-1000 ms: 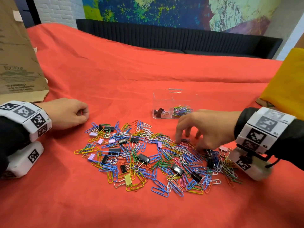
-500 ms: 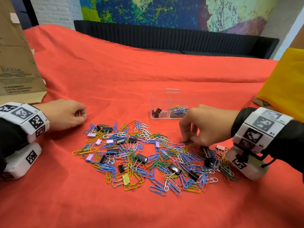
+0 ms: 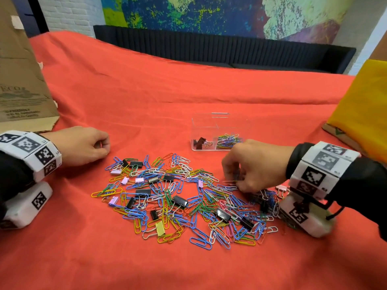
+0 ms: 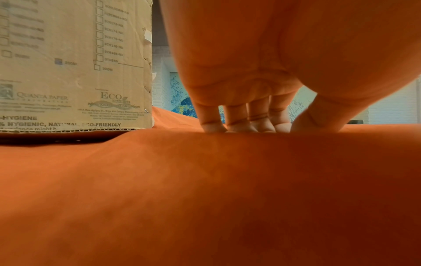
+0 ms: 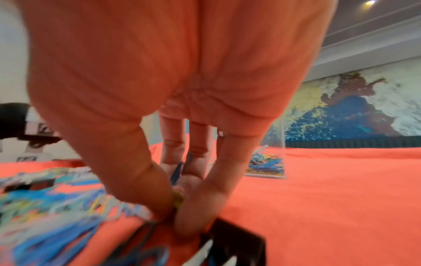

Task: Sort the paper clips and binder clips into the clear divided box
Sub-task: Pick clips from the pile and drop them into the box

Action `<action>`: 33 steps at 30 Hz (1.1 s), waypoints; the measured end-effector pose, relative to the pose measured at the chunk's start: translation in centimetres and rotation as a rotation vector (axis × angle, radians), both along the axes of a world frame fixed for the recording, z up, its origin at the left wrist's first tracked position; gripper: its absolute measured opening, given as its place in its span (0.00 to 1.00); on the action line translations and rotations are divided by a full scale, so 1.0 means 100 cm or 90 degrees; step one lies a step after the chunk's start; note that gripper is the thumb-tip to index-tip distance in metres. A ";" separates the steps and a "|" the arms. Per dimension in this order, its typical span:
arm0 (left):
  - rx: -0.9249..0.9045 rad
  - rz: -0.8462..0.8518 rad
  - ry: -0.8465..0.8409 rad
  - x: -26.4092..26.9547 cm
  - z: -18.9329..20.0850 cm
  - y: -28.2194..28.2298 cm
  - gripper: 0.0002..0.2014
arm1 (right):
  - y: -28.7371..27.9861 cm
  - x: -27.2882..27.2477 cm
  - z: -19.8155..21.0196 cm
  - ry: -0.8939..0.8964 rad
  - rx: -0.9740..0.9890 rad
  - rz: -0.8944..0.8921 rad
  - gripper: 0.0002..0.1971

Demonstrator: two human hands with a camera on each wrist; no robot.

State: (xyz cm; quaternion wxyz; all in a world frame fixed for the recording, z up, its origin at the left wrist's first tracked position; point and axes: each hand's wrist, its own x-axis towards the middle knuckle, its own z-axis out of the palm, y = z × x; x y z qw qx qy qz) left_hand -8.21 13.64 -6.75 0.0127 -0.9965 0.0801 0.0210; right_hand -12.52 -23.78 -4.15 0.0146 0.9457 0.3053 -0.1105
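A mixed pile of coloured paper clips and binder clips (image 3: 178,195) lies on the red cloth in the head view. Behind it stands the clear divided box (image 3: 217,122), with a few binder clips (image 3: 200,142) in its left compartment and paper clips (image 3: 228,140) in its right one. My right hand (image 3: 236,181) is at the pile's right edge, fingers curled down. In the right wrist view, which is blurred, my right hand (image 5: 175,207) pinches a few paper clips (image 5: 178,171) between thumb and fingers. My left hand (image 3: 83,145) rests loosely curled on the cloth left of the pile, holding nothing (image 4: 246,126).
A cardboard box (image 3: 21,80) stands at the far left, close behind my left hand. A yellow bag (image 3: 364,105) sits at the right edge. A dark bench (image 3: 209,47) runs along the table's far side. Bare red cloth (image 3: 146,91) stretches behind the clear box.
My right hand's fingers were spread over the pile; they have curled in and now pinch paper clips. My left hand has stayed where it was.
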 end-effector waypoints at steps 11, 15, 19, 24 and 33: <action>-0.012 -0.003 0.003 0.002 -0.002 0.003 0.06 | -0.002 0.075 0.062 -0.268 0.130 -0.118 0.08; -0.015 -0.007 0.006 0.002 -0.001 0.002 0.06 | -0.001 0.092 0.048 -0.262 0.091 -0.135 0.08; -0.006 -0.009 0.001 0.003 -0.003 0.003 0.06 | -0.014 0.088 0.050 -0.297 0.123 -0.129 0.07; -0.015 -0.005 -0.010 0.003 -0.004 0.001 0.06 | -0.037 0.045 0.055 -0.255 0.114 -0.080 0.08; -0.045 -0.007 -0.038 0.008 -0.009 0.006 0.08 | -0.080 -0.018 0.023 0.099 -0.122 -0.056 0.21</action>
